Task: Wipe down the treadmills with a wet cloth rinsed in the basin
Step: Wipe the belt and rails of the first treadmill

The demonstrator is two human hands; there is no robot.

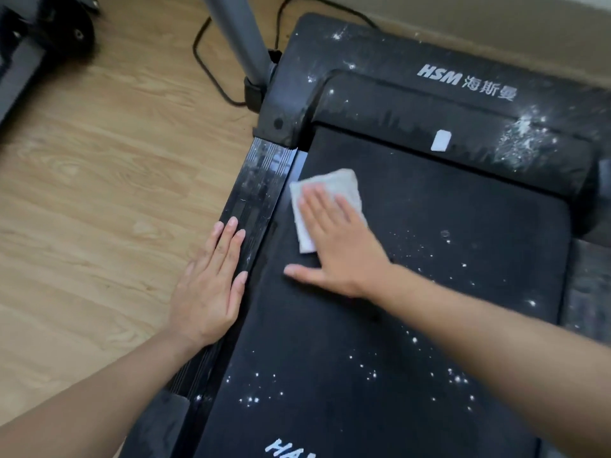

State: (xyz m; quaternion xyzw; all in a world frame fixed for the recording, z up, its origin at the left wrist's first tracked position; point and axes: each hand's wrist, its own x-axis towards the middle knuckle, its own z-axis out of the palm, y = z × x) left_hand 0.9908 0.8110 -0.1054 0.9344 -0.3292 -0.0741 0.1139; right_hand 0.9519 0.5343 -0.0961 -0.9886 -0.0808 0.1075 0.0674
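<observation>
Soft, even light, fairly bright; I can't tell its source. The floor (99, 209) left of the treadmill (429, 259) glows warm, while the treadmill's left rail (261, 186) carries a pale sheen. My right hand (337, 246) on it casts barely a shadow and looks slightly smeared. Lines bow toward the frame's edges.

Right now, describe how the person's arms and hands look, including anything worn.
The left hand and right hand are bare: no gloves, rings or bands show. The forearms are uncovered to the picture's edge, with no sleeve, watch or bracelet in view. Nails look short and plain.
</observation>
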